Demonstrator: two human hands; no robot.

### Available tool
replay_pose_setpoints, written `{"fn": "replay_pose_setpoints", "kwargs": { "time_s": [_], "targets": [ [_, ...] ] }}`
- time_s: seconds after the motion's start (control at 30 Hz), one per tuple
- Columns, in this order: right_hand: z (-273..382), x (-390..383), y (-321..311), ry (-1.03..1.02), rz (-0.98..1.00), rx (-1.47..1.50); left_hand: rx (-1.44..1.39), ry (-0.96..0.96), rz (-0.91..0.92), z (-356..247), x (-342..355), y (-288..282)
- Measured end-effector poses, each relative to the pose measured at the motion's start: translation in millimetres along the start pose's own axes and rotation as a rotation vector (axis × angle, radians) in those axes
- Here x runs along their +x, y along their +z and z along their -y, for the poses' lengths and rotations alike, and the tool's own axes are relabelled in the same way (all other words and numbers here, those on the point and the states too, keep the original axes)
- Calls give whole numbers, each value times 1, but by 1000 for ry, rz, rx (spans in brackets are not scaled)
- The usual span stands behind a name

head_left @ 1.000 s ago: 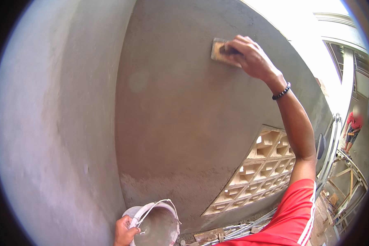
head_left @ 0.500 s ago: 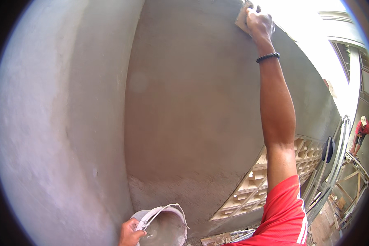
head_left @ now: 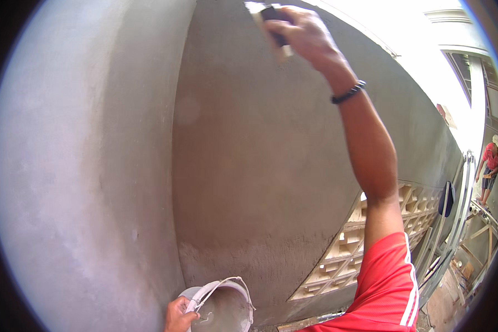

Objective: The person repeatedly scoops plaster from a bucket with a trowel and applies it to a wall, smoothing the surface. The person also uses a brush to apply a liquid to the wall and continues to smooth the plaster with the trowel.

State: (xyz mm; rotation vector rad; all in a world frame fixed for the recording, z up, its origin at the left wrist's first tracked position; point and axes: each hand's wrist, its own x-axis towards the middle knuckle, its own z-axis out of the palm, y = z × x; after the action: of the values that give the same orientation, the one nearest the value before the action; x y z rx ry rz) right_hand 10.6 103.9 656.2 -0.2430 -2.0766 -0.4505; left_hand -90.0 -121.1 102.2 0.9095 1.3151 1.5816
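My right hand (head_left: pixel 307 39), arm stretched up, is closed round the dark handle of a plastering float (head_left: pixel 275 22). The float is at the upper part of the grey plastered wall (head_left: pixel 265 144), blurred by motion; whether its face touches the wall is hard to tell. Low in the view, my left hand (head_left: pixel 179 315) grips the rim of a whitish bucket (head_left: pixel 207 289), tilted so its inside shows, smeared grey. The bucket's wire handle leans over its mouth. Lower down, the plaster has a rougher band (head_left: pixel 243 252), while the middle looks smoother.
Another plastered wall (head_left: pixel 55 166) meets this one in a corner at the left. Pale ventilation blocks (head_left: pixel 343 252) form a lattice at lower right. Beyond stand upright poles (head_left: pixel 454 221), scaffolding timbers (head_left: pixel 481 232) and a person in red (head_left: pixel 489 160). Bright sky shows above the wall's sloping top edge.
My right hand has swept the float leftward along the upper wall, from near the top edge. My left hand still holds the bucket. The distant person stands more upright.
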Motion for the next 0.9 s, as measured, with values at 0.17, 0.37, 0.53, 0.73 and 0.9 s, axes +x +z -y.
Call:
{"fn": "replay_pose_setpoints", "kwargs": {
  "time_s": [0.17, 0.37, 0.53, 0.73, 0.9],
  "targets": [
    [-75, 0, -116, 57, 71, -178, -42, -37, 32, -13, 2, 3],
    [-93, -1, -113, -107, 51, -492, 1, -22, 4, -10, 1, 0],
    [-94, -41, -99, -228, 211, -504, 53, -22, 8, -14, 0, -1],
    [-109, -60, -111, -40, -51, -349, -16, -95, 44, -36, -4, 4],
    [-133, 5, -113, 215, -396, -278, -28, -77, 78, -34, -2, -3]
  ]
}}
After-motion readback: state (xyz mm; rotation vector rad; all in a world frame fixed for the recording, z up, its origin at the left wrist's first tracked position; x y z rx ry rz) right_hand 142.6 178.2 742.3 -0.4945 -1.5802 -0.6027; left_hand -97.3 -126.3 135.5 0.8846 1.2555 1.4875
